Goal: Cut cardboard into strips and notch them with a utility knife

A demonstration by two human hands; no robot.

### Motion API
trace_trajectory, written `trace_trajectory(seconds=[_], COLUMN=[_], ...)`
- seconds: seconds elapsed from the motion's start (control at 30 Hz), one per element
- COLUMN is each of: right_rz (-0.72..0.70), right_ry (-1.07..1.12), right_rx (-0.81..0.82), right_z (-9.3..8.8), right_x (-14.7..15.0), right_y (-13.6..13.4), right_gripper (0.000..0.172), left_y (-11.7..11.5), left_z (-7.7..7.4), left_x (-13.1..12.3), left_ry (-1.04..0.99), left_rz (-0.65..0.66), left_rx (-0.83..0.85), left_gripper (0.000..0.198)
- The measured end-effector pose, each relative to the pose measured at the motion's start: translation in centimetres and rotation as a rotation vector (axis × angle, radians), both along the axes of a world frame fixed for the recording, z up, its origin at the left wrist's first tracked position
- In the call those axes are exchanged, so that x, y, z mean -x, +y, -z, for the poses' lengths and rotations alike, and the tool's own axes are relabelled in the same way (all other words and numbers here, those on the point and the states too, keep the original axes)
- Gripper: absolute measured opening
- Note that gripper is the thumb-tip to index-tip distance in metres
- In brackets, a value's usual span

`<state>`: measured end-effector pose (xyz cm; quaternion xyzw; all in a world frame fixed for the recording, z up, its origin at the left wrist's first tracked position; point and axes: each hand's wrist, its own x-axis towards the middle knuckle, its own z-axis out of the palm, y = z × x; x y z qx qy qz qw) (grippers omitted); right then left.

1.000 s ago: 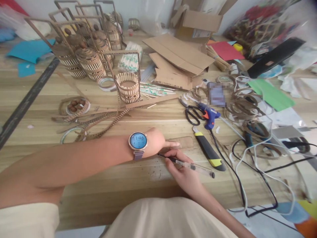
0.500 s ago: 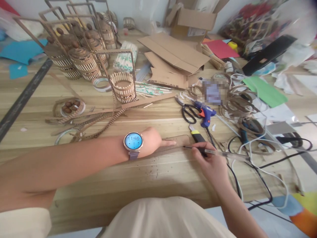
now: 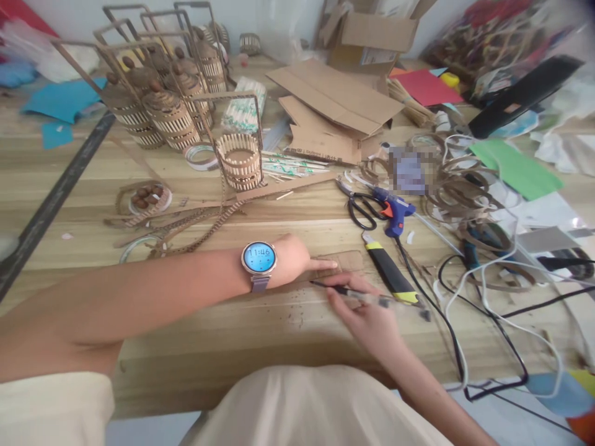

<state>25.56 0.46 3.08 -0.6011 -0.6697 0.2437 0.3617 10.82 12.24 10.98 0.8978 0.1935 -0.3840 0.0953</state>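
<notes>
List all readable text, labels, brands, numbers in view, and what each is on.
"11:46": watch face; the smaller marks under it are too small to read.
Dark print on the flat cardboard: too blurred to read.
White label on the cardboard box: too small.
Green print on the packet of sticks: too small.
Purple-grey item: pixelated, unreadable.
No brand legible.
</notes>
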Motion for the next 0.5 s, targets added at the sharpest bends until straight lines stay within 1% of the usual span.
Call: trace_trajectory(seconds=[0.1, 0.2, 0.33, 0.4, 0.5], right_rz=[-0.118, -0.167, -0.185, -0.182, -0.159], right_ry=[0.073, 0.09, 0.095, 0.094, 0.088], right_rx=[0.003, 0.01, 0.021, 0.028, 0.037], right_z=[0.8, 1.1, 0.9, 0.8, 0.9], right_x=[2.1, 3.1, 3.7, 3.9, 3.7], right_y=[0.3, 0.6, 0.8, 0.8, 0.9], right_gripper=[0.007, 0.008, 0.009, 0.009, 0.01], left_y=[0.0, 0.0, 0.0, 0.0, 0.0], left_z=[0.1, 0.8, 1.3, 1.1, 0.4], left_x=[0.2, 0.2, 0.2, 0.1, 0.2], left_ry=[-0.016, -0.023, -0.038, -0.052, -0.06], left_rz=[-0.003, 0.001, 0.007, -0.001, -0.012], left_rx=[-0.011, -0.027, -0.022, -0.013, -0.006], left_gripper=[0.093, 0.082, 0.09, 0.091, 0.093])
